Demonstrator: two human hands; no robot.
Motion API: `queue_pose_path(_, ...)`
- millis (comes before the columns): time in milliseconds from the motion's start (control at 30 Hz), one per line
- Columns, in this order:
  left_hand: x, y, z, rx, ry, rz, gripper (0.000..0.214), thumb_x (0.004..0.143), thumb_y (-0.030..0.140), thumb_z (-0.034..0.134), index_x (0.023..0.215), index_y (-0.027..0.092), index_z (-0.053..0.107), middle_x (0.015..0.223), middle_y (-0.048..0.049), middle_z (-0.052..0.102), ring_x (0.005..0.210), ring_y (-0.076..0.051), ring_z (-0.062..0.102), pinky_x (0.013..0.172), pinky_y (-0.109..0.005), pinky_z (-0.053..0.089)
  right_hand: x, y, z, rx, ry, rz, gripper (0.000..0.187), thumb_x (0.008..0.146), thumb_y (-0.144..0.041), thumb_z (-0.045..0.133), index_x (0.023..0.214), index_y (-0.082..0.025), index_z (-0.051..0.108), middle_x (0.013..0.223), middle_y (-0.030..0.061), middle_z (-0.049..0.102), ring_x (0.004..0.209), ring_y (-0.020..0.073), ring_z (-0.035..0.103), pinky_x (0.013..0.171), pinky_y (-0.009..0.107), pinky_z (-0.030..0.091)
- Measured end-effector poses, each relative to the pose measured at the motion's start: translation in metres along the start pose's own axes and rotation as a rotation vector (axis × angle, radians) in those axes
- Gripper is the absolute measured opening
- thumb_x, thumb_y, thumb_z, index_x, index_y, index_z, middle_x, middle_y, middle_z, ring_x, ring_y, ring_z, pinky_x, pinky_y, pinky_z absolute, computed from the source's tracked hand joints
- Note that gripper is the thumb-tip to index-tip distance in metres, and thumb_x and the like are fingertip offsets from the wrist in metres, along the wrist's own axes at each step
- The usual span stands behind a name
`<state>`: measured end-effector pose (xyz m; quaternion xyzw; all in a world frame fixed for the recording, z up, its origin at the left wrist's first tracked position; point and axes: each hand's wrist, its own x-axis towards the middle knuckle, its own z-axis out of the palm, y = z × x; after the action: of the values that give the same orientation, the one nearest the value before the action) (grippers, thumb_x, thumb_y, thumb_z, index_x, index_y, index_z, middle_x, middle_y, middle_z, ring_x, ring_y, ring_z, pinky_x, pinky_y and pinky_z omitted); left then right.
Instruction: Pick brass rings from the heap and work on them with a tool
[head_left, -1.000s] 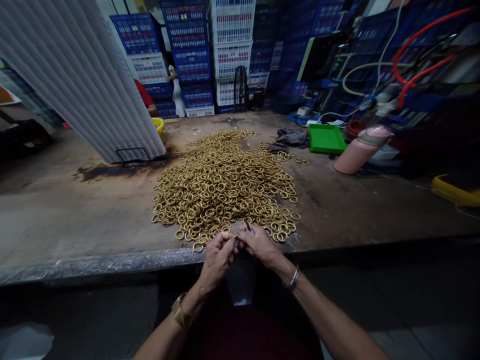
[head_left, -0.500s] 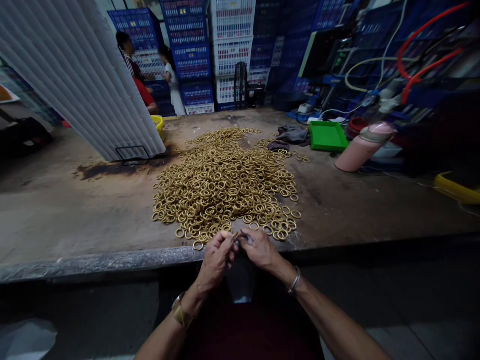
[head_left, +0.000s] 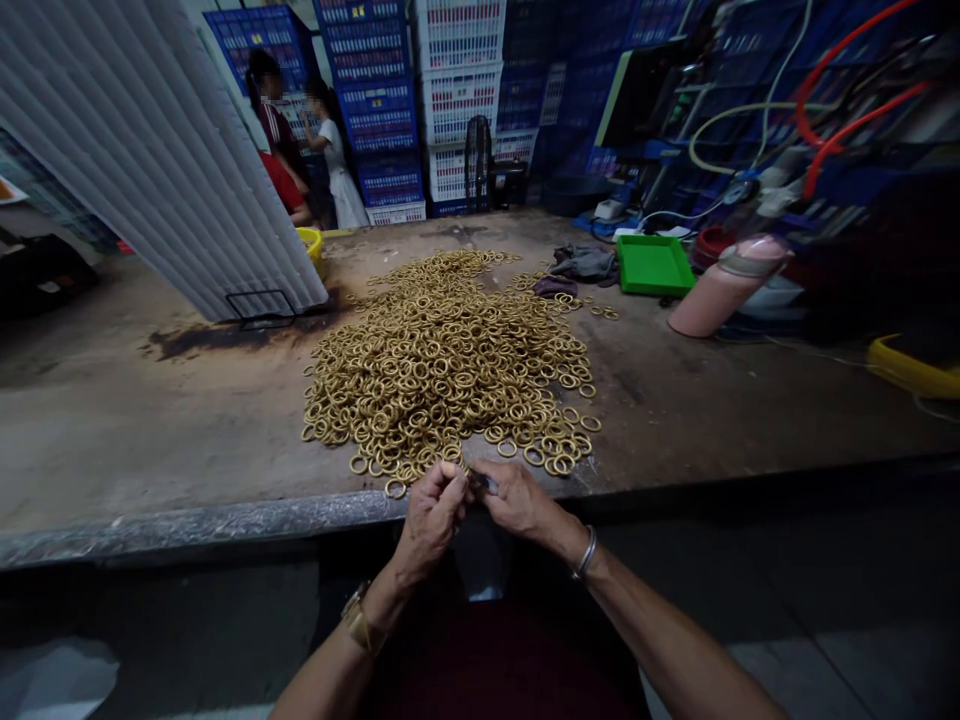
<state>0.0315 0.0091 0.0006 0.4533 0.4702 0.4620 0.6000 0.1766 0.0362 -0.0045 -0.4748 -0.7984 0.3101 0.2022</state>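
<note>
A big heap of brass rings (head_left: 446,365) lies spread over the middle of the worn workbench (head_left: 135,440). Both my hands meet at the bench's near edge, just in front of the heap. My left hand (head_left: 431,520) is closed, its fingertips pinched on a small ring that barely shows. My right hand (head_left: 517,497) is also closed, gripping a small dark tool (head_left: 484,483) whose tip points at the left fingertips. A watch sits on my left wrist and a metal bangle on my right.
A white ribbed panel (head_left: 150,150) leans at the left. A green tray (head_left: 654,266), a pink flask (head_left: 724,285) and grey rags (head_left: 581,265) lie at the back right. Stacked blue and white crates (head_left: 420,100) fill the background, with two people (head_left: 300,140) standing there.
My hands have dropped slightly toward the bench edge and stay pressed together. Two people have come into sight behind the white panel. The heap has not moved.
</note>
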Motion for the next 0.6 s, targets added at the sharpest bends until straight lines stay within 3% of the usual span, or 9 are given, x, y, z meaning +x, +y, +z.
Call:
queue_pose_path(100,-0.007,0.002,0.001,-0.058,-0.025,-0.056,0.03,0.075,0.045,0.056,0.068,0.016,0.05,0.057,0.0032,0.051,0.043,-0.004,0.038,0.041,-0.015,0.028,0.0,0.004,-0.001,-0.185,0.012,0.105,0.016,0.075,-0.016,0.045,0.079,-0.02,0.06,0.067,0.0009,0.062,0.062,0.013,0.053,0.056,0.022,0.031)
queue_pose_path(233,-0.013,0.005,0.002,-0.315,-0.079,-0.138,0.027,0.074,0.042,0.058,0.072,0.018,0.048,0.068,0.0011,0.057,0.043,-0.005,0.041,0.038,-0.016,0.029,-0.001,0.009,-0.003,-0.336,0.137,0.226,0.022,0.077,-0.019,0.045,0.094,-0.022,0.058,0.078,0.0027,0.065,0.072,0.0152,0.058,0.061,0.022,0.032)
queue_pose_path(367,-0.009,0.005,0.002,-0.487,-0.026,-0.201,0.024,0.072,0.035,0.062,0.072,0.016,0.048,0.081,-0.0046,0.062,0.051,-0.007,0.047,0.038,-0.016,0.031,-0.002,0.012,-0.008,-0.459,0.232,0.381,0.019,0.081,-0.025,0.045,0.097,-0.021,0.054,0.076,0.0038,0.065,0.071,0.0172,0.06,0.06,0.025,0.031)
queue_pose_path(600,-0.004,0.004,-0.002,-0.633,-0.048,-0.283,0.024,0.069,0.029,0.063,0.088,0.016,0.056,0.073,-0.0029,0.06,0.057,-0.011,0.052,0.042,-0.019,0.036,0.002,0.013,-0.008,-0.59,0.162,0.484,0.019,0.083,-0.03,0.046,0.099,-0.02,0.048,0.081,0.0068,0.065,0.075,0.0206,0.061,0.06,0.027,0.031)
